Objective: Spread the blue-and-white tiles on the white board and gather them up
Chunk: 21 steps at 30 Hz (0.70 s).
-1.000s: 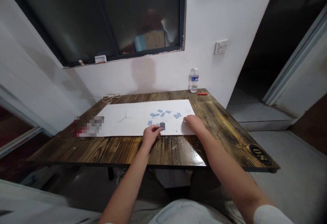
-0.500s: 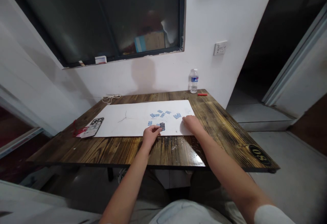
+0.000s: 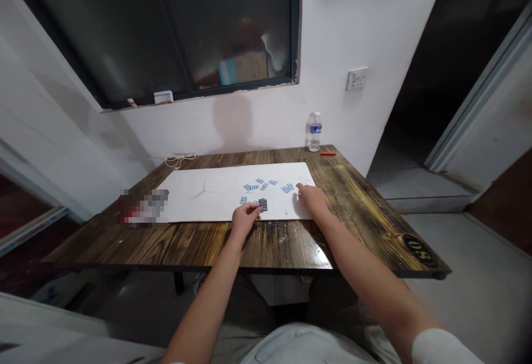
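Observation:
A white board [image 3: 220, 186] lies on the dark wooden table. Small blue-edged pieces [image 3: 286, 188] are scattered over its right half. Near the board's front edge my left hand [image 3: 246, 218] pinches a dark striped piece [image 3: 263, 204] between thumb and fingertips. My right hand [image 3: 311, 200] hovers at the board's right edge, just right of a pair of the blue pieces, with its fingers closed together. Whatever those fingers hold, if anything, is too small to make out.
A water bottle [image 3: 315, 132] and a red pen [image 3: 328, 154] are at the table's back right. A white cord [image 3: 179, 159] lies at the back left. A blurred patch hides items on the board's left end.
My right hand has shifted slightly, its fingertips now drawn together and bent. My left hand keeps nearly the same place, and the dark piece in it has tilted a little.

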Tool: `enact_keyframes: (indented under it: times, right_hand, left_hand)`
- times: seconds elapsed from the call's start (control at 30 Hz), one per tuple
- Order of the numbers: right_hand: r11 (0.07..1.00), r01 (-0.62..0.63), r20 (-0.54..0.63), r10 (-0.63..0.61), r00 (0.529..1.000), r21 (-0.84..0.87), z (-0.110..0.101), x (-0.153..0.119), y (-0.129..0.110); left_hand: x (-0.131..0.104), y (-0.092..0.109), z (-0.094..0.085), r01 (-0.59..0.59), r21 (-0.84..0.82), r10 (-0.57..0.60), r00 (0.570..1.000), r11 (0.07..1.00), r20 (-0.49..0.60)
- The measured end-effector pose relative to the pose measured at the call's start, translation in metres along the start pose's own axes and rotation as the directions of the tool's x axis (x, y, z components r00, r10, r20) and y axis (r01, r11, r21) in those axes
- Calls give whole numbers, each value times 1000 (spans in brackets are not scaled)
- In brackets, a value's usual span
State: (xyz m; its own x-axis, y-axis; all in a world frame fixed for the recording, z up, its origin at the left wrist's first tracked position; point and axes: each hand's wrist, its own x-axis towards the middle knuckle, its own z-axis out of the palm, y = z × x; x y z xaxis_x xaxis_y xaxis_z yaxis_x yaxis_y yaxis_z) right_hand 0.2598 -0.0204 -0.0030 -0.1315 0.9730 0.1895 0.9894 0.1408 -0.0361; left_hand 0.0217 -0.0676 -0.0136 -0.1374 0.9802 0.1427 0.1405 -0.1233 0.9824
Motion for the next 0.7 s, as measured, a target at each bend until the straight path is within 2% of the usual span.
enact_keyframes:
  times: [0.3, 0.4, 0.47, 0.6, 0.7]
  right_hand:
    - [1000, -2, -61, 0, 998, -21, -4, -2, -2]
    - [999, 13, -93, -8, 996, 50, -2, -1, 0]
    - [986, 29, -148, -4, 989, 165, 1, 0, -1]
    - [860, 213, -288, -81, 954, 464, 5, 0, -11]
    - [732, 332, -350, -136, 927, 595, 6, -4, -26]
  left_hand:
    - [2, -4, -2, -18, 0, 18, 1000, 1000, 5]
    - [2, -5, -2, -28, 0, 28, 1000, 1000, 14]
    - [2, -6, -2, -31, -1, 31, 999, 1000, 13]
    - [2, -5, -2, -28, 0, 28, 1000, 1000, -5]
    - [1, -4, -1, -37, 3, 38, 999, 999, -5]
